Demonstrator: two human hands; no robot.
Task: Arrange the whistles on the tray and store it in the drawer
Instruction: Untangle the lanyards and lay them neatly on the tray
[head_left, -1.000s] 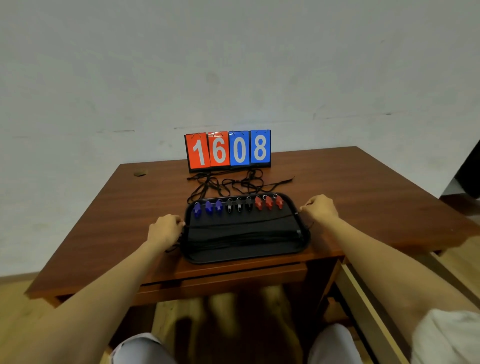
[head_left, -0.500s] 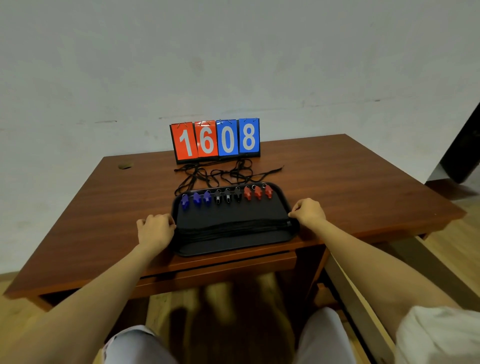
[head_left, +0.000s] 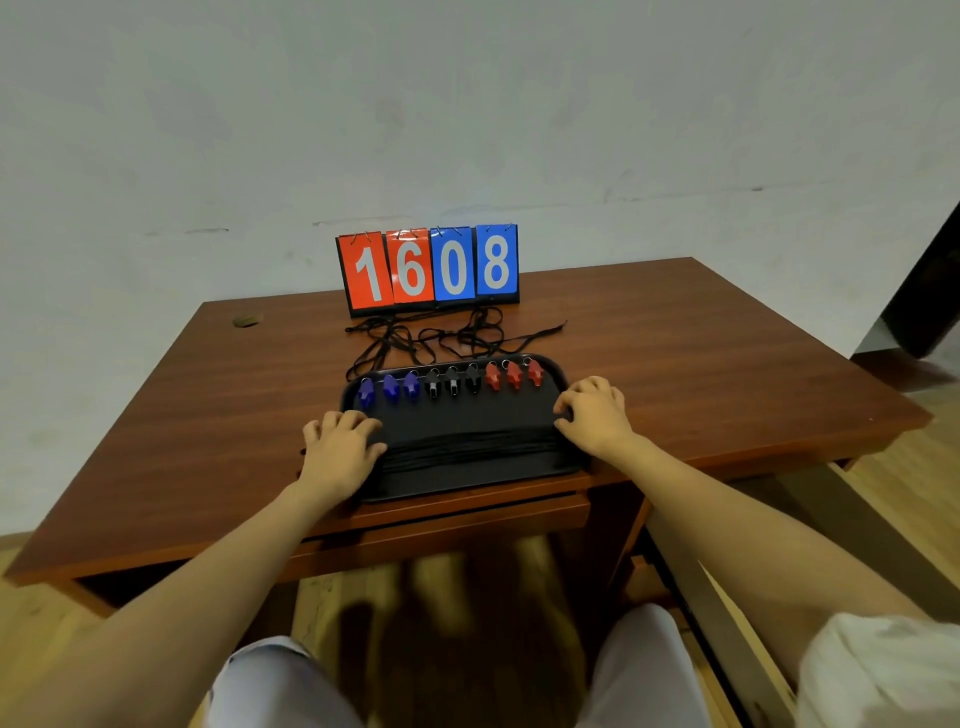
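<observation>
Wooden desk (head_left: 675, 364), tray (head_left: 467, 467) at near edge, hands (head_left: 340, 449) gripping sides

arms: bare from fingers (head_left: 349, 422) back to elbows | right sleeve (head_left: 878, 670): short, white, loose, well behind the fingers | trousers (head_left: 270, 686): pale grey-white, over both knees | rings/watch: none seen

Nine whistles lined up on one black tray (head_left: 467, 480): three blue whistles (head_left: 389, 388) at the 10 o'clock end, three black whistles (head_left: 453, 382) in the middle, three red whistles (head_left: 514, 374) toward 2 o'clock. One scoreboard (head_left: 430, 270) at 12 o'clock with four number cards, two red, two blue. Two hands on the tray, and one worktop (head_left: 701, 364).
</observation>
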